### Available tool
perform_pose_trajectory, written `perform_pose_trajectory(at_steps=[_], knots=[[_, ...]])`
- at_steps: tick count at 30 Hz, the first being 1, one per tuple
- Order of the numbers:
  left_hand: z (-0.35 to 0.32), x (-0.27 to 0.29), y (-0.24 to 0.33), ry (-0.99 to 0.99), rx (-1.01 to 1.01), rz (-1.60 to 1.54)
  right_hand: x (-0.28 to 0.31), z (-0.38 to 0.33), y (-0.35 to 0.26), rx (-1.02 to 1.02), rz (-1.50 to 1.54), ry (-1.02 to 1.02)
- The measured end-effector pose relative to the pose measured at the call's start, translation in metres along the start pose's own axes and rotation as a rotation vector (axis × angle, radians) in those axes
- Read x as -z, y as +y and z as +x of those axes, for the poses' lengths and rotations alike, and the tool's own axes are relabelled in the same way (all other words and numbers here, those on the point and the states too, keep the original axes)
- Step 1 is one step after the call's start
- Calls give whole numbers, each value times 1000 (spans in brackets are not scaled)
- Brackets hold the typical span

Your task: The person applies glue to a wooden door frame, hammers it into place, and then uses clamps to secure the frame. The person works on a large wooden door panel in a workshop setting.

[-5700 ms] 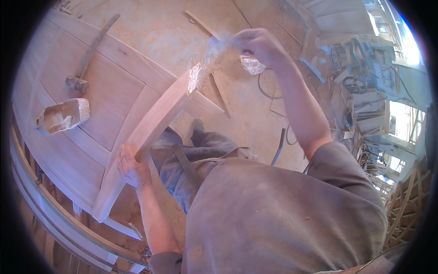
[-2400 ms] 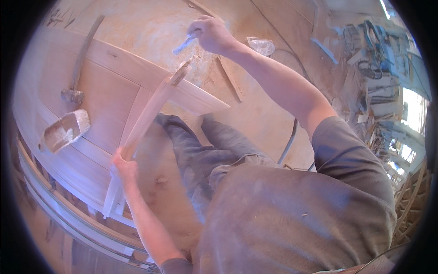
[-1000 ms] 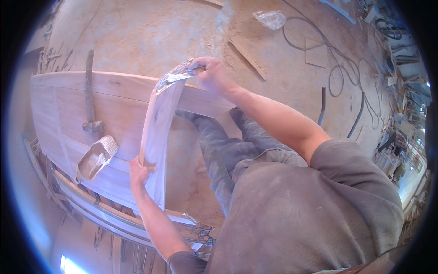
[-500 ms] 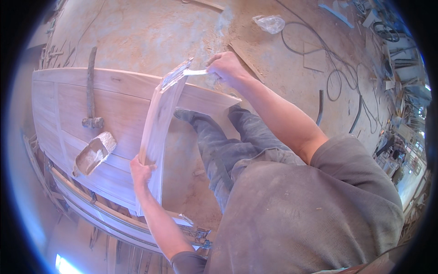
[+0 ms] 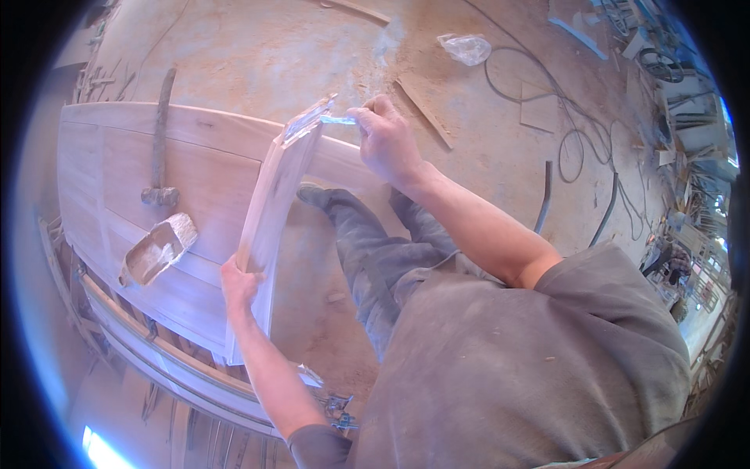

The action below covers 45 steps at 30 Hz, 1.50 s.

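My left hand is closed around the near part of a long pale wooden rail, which stands tilted across a large wooden panel. My right hand pinches a thin, flat stick smeared with something white. Its tip meets the rail's far end, where the jagged cut joint carries a white, glue-like smear. On the panel lie a long-handled mallet and, below it, an open tub crusted with white stuff.
Beneath the panel run metal clamp bars. Beyond my legs, a wood strip, a clear plastic bag and a looping cable lie on the dusty floor. Scrap and timber crowd the right side.
My right hand has turned and dropped slightly, its stick still at the rail's end. My left hand keeps its hold on the rail. The whole view has shifted a little.
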<state>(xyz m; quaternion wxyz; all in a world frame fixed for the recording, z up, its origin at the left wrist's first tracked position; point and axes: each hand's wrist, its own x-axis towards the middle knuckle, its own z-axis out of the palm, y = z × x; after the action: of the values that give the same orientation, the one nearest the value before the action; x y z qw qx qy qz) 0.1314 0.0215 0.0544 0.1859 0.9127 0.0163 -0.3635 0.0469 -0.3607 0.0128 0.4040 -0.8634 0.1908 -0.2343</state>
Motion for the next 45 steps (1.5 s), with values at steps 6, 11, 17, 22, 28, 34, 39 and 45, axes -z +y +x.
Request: perform_pose_trajectory(at_steps=[6, 11, 17, 22, 28, 34, 39, 45], knots=[[1, -6, -5, 47, -38, -38, 11, 0, -26, 60, -9, -105], [-1, -6, 1, 30, -7, -33, 11, 7, -39, 256, 16, -72], [2, -4, -4, 11, 29, -4, 7, -1, -49, 696, 27, -237], [8, -8, -16, 61, -19, -11, 9, 10, -32, 388, -11, -22], [10, -5, -19, 36, -45, -24, 8, -10, -40, 399, 192, -164], [0, -1, 3, 35, -35, -21, 12, -1, -23, -137, 322, -43], [-5, 1, 6, 22, 3, -16, -5, 15, -7, -76, 270, 76], [-8, -11, 3, 97, -9, -15, 20, 39, 15, -601, 399, -56]])
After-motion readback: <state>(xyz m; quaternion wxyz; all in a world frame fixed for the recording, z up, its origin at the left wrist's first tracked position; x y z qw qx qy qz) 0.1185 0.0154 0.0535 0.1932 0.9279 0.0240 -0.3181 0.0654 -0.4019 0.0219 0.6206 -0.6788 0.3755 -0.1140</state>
